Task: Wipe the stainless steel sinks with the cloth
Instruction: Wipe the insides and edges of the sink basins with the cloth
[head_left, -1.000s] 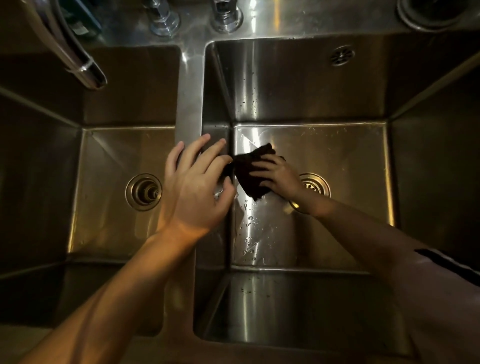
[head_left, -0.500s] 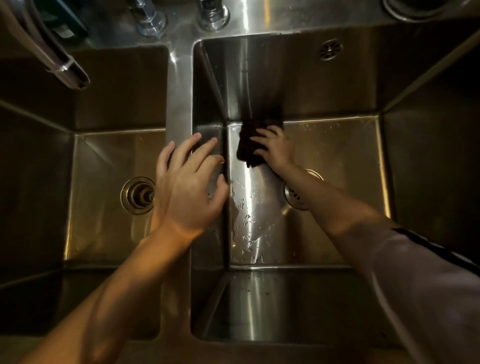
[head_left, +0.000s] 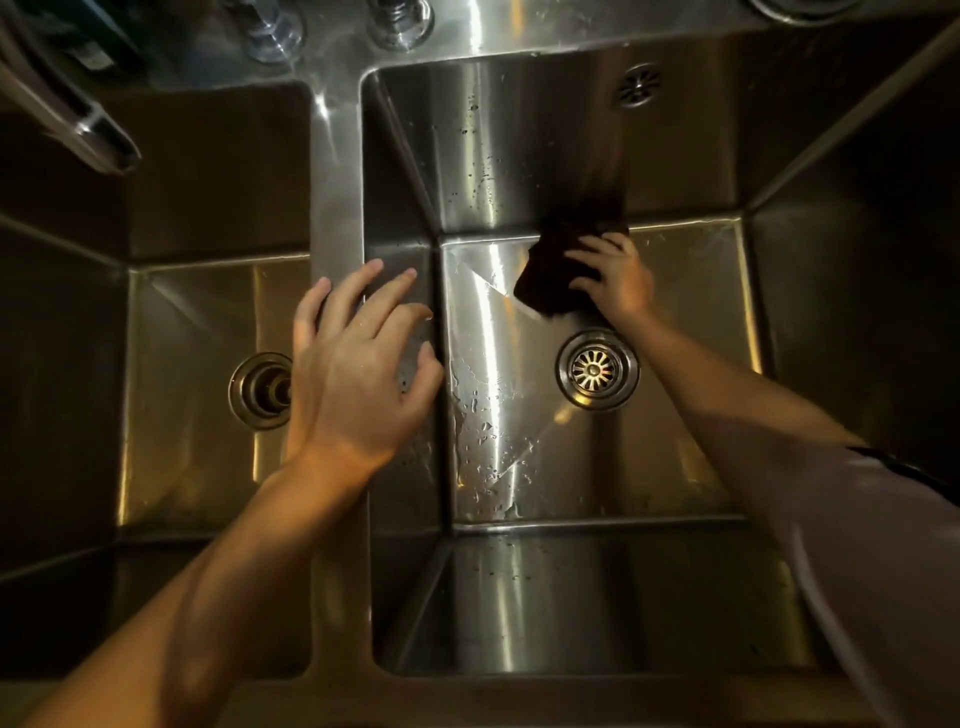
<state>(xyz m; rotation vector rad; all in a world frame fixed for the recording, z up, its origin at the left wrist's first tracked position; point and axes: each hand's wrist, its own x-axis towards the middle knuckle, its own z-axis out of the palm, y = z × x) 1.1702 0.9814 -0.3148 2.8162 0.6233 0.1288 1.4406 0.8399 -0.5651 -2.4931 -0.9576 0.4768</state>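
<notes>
Two stainless steel sinks sit side by side, split by a steel divider (head_left: 337, 218). My right hand (head_left: 615, 278) reaches down into the right sink (head_left: 691, 364) and presses a dark cloth (head_left: 553, 273) against the floor at the foot of the back wall, fingers spread over it. Just in front of the cloth lies the round drain (head_left: 596, 369). My left hand (head_left: 356, 364) hovers over the divider with fingers spread and holds nothing. The left sink (head_left: 176, 395) has its own drain (head_left: 262, 389).
A tap spout (head_left: 88, 130) juts over the left sink from the upper left. Two tap bases (head_left: 400, 18) stand on the back ledge. An overflow grille (head_left: 638, 85) is set in the right sink's back wall. Water drops dot the right sink's floor.
My right hand has slid the cloth away from the divider, first toward the back wall, then rightward along it, uncovering the drain. My left hand has stayed over the divider.
</notes>
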